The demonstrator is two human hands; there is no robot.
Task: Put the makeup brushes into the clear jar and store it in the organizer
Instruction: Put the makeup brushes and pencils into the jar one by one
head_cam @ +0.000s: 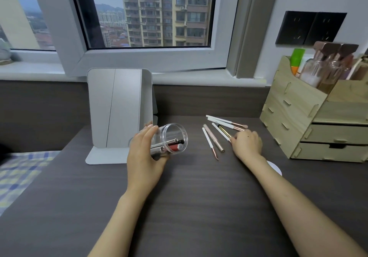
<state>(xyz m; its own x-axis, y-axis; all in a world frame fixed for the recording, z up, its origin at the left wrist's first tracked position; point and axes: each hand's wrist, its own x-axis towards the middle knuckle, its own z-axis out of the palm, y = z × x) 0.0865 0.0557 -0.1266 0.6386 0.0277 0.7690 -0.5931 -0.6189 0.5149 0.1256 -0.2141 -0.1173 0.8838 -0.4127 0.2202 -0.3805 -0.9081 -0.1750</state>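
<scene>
**Jar tilted in left hand, right hand on the loose brushes**

Your left hand is wrapped around the jar, fingers over the top and thumb below, so the grip is closed on it. The jar is tipped on its side just above the desk, open mouth facing right toward the brushes. Inside it lie several items: one red, one black-tipped, one or two with metal ends.

Your right hand rests on the desk at the near end of the loose brushes. Its fingers are curled down over the end of a white brush and a dark, gold-banded stick. I cannot tell whether they actually pinch anything; the fingertips are hidden from this view.

The brushes lie fanned on the desk between the jar and the organizer:
- two or three white-handled ones at the back, tips pointing right
- a pink one and a thin white one nearer you, apart from the hand

The organizer stands at the right edge of the desk, drawers shut, bottles in its top compartments. A mirror stands just behind the jar.
</scene>
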